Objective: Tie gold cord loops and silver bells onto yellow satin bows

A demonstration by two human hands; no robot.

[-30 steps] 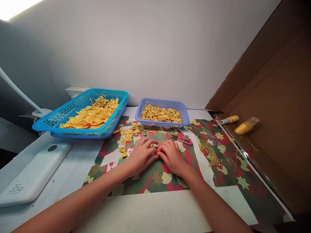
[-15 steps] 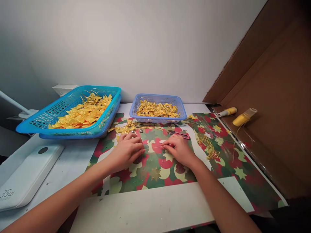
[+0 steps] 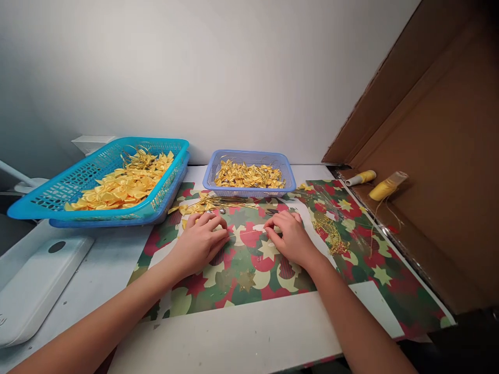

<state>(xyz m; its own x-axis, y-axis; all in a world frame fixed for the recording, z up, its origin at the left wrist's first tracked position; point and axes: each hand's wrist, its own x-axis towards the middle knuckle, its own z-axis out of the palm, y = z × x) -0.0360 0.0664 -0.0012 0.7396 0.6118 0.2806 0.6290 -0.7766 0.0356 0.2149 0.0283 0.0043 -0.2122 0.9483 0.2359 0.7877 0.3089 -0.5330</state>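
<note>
A thin pale thread (image 3: pixel 248 231) runs almost straight between my two hands above the patterned sheet. My left hand (image 3: pixel 203 240) pinches its left end between thumb and fingers. The other end is in the closed fingertips of my right hand (image 3: pixel 290 236). Just beyond my left hand lie yellow ribbon bows (image 3: pixel 195 208) with gold cords (image 3: pixel 230 201) and a small silvery bell-like piece (image 3: pixel 222 211). Thread snips (image 3: pixel 272 212) lie behind my right hand, which hides most of them.
A large blue basket (image 3: pixel 41 200) of yellow bows stands at left, a smaller periwinkle basket (image 3: pixel 249 191) of bows at the back. Gold cord scraps (image 3: pixel 336 240) lie right. Thread spools (image 3: pixel 390 186) rest beside a cardboard wall (image 3: pixel 436 171). A white power bank (image 3: pixel 42 285) lies left.
My hands have drawn slightly farther apart, so more thread shows between them. My right hand now covers more of the snips. The whole view has shifted a little.
</note>
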